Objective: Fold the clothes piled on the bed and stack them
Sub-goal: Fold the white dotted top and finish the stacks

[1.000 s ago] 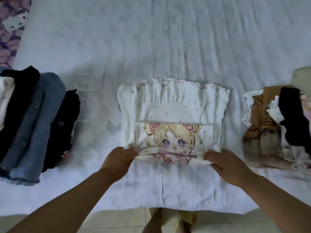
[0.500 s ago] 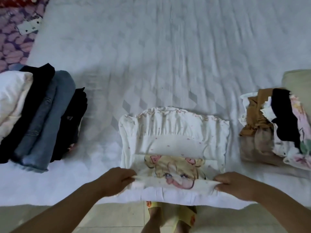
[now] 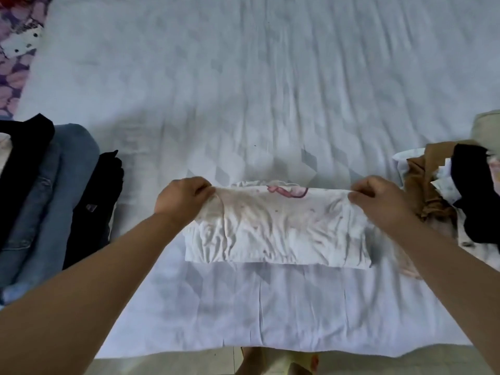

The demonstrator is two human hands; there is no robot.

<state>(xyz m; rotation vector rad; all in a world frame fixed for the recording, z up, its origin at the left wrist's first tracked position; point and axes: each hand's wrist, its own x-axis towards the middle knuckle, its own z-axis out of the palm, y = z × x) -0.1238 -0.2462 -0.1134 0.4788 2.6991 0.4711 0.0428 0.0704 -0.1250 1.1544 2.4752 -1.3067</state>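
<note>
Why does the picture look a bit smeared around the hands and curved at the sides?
Head view: the white printed top and both hands, left hand and right hand, look soft from motion blur; the wide lens bends the forearms outward; soft shadows fall on the white bedsheet; no glare.

White sheeted bed (image 3: 243, 77); pale tiled floor (image 3: 162, 366) below.

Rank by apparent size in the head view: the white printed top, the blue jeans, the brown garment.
1. White printed top, largest.
2. Blue jeans, close behind; partly cut off and overlapped, so unsure.
3. Brown garment, smallest.
</note>
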